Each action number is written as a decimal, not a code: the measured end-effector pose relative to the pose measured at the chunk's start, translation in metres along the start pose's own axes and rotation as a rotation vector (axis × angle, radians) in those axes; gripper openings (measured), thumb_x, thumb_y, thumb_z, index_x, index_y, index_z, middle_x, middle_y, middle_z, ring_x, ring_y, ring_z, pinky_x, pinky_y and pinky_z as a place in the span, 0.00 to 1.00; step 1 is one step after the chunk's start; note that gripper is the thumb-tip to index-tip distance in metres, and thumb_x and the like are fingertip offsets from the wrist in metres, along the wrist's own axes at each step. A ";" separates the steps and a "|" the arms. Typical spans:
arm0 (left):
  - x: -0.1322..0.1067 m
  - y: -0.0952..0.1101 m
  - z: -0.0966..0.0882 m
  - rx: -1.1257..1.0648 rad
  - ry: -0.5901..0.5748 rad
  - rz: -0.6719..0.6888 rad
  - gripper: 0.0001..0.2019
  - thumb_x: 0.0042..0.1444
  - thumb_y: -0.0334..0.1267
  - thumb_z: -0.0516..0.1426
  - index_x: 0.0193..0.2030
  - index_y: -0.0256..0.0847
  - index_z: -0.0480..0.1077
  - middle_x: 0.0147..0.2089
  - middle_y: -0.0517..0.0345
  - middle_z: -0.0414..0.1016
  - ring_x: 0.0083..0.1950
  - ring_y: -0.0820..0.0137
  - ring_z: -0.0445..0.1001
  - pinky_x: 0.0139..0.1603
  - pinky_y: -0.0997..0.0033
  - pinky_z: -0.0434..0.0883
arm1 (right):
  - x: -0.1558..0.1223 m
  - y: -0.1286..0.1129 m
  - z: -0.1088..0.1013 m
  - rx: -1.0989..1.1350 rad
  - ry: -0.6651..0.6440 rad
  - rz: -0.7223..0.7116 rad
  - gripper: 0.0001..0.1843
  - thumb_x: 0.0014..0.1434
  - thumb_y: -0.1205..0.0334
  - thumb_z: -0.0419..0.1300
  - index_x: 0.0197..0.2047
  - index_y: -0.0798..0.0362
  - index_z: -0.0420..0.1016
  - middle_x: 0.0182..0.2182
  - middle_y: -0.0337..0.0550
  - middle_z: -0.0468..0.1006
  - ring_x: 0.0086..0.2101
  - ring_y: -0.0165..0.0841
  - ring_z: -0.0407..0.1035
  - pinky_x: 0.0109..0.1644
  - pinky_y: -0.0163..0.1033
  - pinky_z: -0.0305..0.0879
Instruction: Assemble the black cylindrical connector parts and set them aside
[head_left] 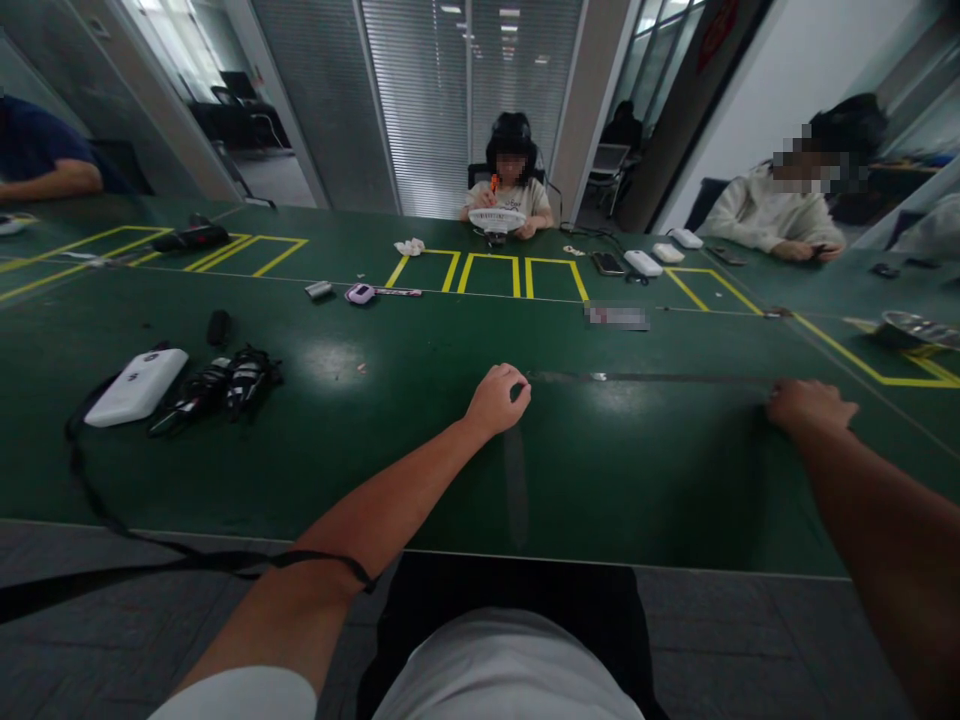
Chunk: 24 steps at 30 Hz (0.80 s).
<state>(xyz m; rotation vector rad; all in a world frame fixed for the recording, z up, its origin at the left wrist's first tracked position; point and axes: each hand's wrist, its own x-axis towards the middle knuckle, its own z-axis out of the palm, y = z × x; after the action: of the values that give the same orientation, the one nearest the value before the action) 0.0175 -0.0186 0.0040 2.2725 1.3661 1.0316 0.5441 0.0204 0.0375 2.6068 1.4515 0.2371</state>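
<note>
A long, thin, see-through strip of tape (660, 378) stretches left to right between my hands, just above or against the green table (420, 470); I cannot tell which. At its left end, my left hand (496, 400) pinches it between thumb and forefinger. My right hand (814, 405) is closed at the other end, its fingertips partly hidden and dark beneath. Below my left hand, a second translucent strip (516, 490) lies flat, running toward the table's near edge.
A white device (139, 387), black bundled items (251, 380) and a small black object (218, 327) lie to the left. A black strap (202, 558) crosses my left forearm. Yellow tape outlines (489, 257) mark the far side. Several people sit around the table.
</note>
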 end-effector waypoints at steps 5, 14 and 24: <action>0.001 -0.002 0.002 -0.019 -0.019 -0.031 0.09 0.64 0.38 0.53 0.38 0.38 0.72 0.43 0.52 0.73 0.46 0.64 0.70 0.48 0.60 0.71 | 0.012 0.003 0.004 0.076 -0.117 0.116 0.23 0.62 0.53 0.54 0.57 0.54 0.72 0.54 0.70 0.67 0.56 0.58 0.60 0.50 0.63 0.58; 0.000 -0.003 0.001 -0.048 -0.025 -0.055 0.09 0.63 0.37 0.53 0.37 0.38 0.73 0.42 0.51 0.73 0.45 0.64 0.70 0.48 0.60 0.70 | 0.010 -0.013 0.008 0.056 -0.084 0.114 0.29 0.62 0.50 0.52 0.58 0.63 0.70 0.54 0.74 0.68 0.58 0.57 0.59 0.55 0.62 0.55; 0.000 -0.003 0.002 -0.045 -0.028 -0.031 0.09 0.63 0.38 0.53 0.37 0.38 0.72 0.42 0.52 0.73 0.45 0.64 0.70 0.47 0.61 0.70 | 0.019 -0.016 0.009 0.080 -0.138 0.166 0.34 0.58 0.51 0.57 0.62 0.66 0.66 0.55 0.72 0.68 0.59 0.56 0.60 0.55 0.56 0.63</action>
<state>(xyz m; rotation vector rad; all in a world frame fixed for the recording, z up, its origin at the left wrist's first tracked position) 0.0173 -0.0172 0.0007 2.2180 1.3492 1.0062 0.5430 0.0445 0.0272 2.7488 1.2266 0.0157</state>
